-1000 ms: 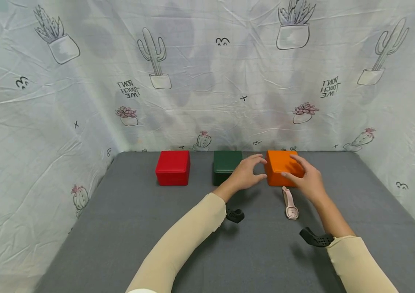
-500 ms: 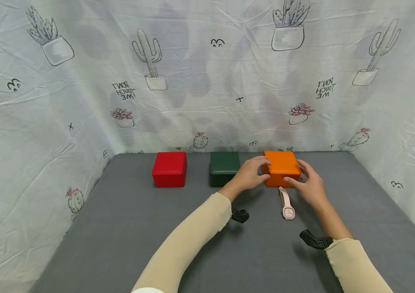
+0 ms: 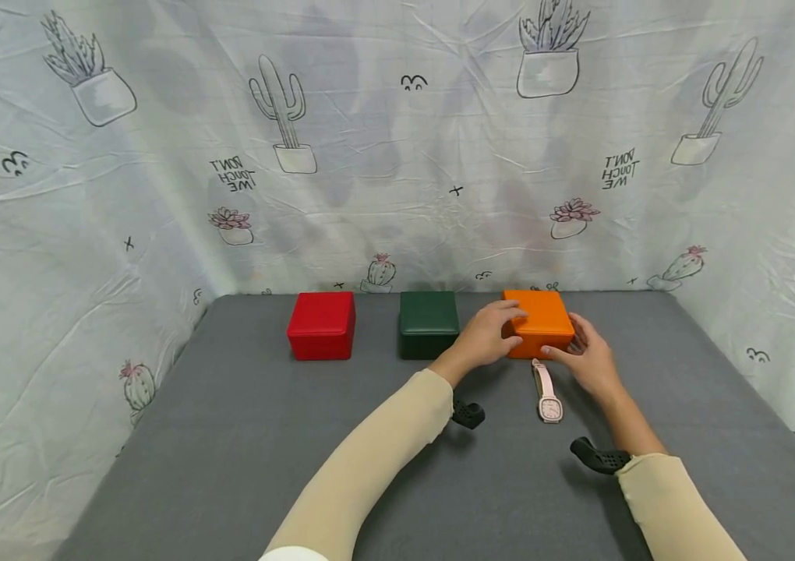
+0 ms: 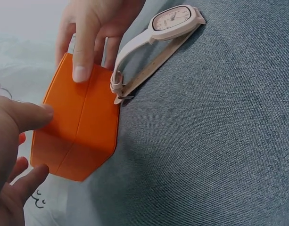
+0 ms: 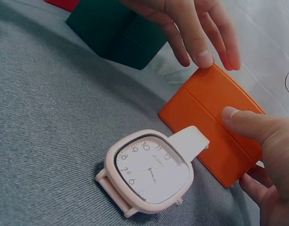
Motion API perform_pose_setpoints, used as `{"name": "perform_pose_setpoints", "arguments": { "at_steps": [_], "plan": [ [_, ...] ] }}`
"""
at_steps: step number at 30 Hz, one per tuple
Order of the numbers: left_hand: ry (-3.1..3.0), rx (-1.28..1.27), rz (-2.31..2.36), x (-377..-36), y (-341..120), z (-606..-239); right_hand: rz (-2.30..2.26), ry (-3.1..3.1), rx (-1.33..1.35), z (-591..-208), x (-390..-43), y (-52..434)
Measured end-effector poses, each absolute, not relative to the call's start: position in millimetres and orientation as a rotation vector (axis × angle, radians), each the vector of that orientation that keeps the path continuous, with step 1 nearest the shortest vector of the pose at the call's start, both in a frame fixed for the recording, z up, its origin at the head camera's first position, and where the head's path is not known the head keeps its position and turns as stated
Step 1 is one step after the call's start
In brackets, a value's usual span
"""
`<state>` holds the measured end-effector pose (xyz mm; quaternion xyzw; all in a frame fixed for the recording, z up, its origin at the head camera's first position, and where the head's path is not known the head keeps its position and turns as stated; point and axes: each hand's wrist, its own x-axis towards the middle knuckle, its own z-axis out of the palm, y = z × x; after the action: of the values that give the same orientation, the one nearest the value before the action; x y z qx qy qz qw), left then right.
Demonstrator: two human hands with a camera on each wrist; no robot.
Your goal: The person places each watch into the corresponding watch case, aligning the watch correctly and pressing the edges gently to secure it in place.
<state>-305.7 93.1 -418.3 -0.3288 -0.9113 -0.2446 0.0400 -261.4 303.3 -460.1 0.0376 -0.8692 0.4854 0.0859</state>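
An orange box (image 3: 539, 319) stands shut at the back right of the grey table, and both hands hold it. My left hand (image 3: 501, 330) grips its left end, fingers over the top edge and thumb (image 4: 28, 117) on the front face. My right hand (image 3: 571, 344) grips the right front corner, thumb (image 5: 250, 123) pressed on the front of the orange box (image 5: 212, 123). A pink wristwatch (image 3: 547, 391) lies flat just in front of the box, its strap end touching the box's base (image 4: 117, 89). The watch face (image 5: 151, 169) points up.
A dark green box (image 3: 429, 323) stands just left of the orange one, and a red box (image 3: 322, 324) further left. A cactus-print cloth (image 3: 397, 156) walls in the back and both sides. The grey tabletop (image 3: 243, 444) stretches toward me.
Both hands have closed in on the orange box. The right hand dropped from the top to the right front corner. The left hand's fingers moved onto the top edge.
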Motion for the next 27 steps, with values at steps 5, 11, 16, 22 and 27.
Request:
{"name": "perform_pose_setpoints", "arguments": {
  "at_steps": [5, 11, 16, 22, 27],
  "plan": [
    [-2.805, -1.02, -0.745, -307, 98, -421, 1.424, -2.604, 0.14, -463, -265, 307],
    [-2.835, -1.001, -0.75, -311, 102, -428, 1.42, -2.635, 0.168, -463, -271, 308],
    [-2.864, -0.968, -0.689, -311, 108, -432, 1.43, -2.668, 0.168, -462, -274, 306],
    [-2.867, -0.975, -0.574, -310, 112, -434, 1.41, -2.666, 0.128, -463, -278, 304],
    [-2.861, -0.973, -0.529, -309, 113, -433, 1.37, -2.65, 0.111, -466, -280, 304]
  ]
}}
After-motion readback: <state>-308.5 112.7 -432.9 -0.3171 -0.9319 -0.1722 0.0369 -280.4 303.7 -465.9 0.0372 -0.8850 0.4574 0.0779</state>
